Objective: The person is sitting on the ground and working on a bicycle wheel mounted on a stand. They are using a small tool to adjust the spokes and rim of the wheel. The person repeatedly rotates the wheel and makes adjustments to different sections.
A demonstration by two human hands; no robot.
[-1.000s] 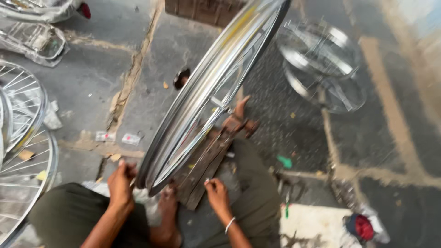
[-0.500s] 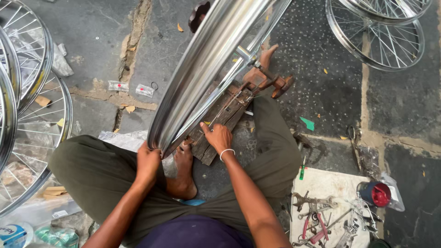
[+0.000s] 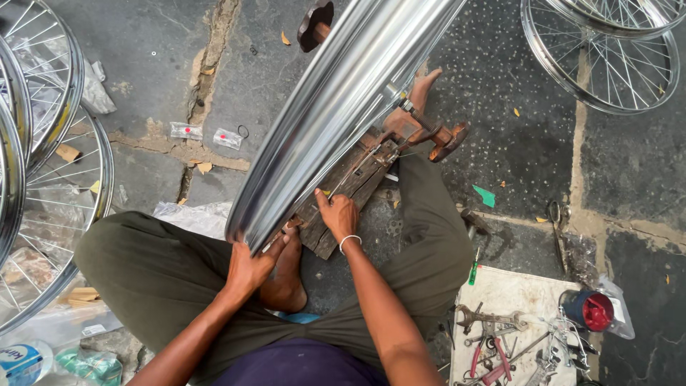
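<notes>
Your left hand (image 3: pixel 246 268) grips one rim (image 3: pixel 336 114); your right hand (image 3: pixel 338 214) pinches one spoke (image 3: pixel 357 168) over one plank (image 3: pixel 343 196). Two wheels (image 3: pixel 607 57) lie nearby.

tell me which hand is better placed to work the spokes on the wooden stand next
Probably the right hand: it already rests on the wooden stand beside the spokes. The left hand grips the lower edge of the rim, steadying it.
</notes>
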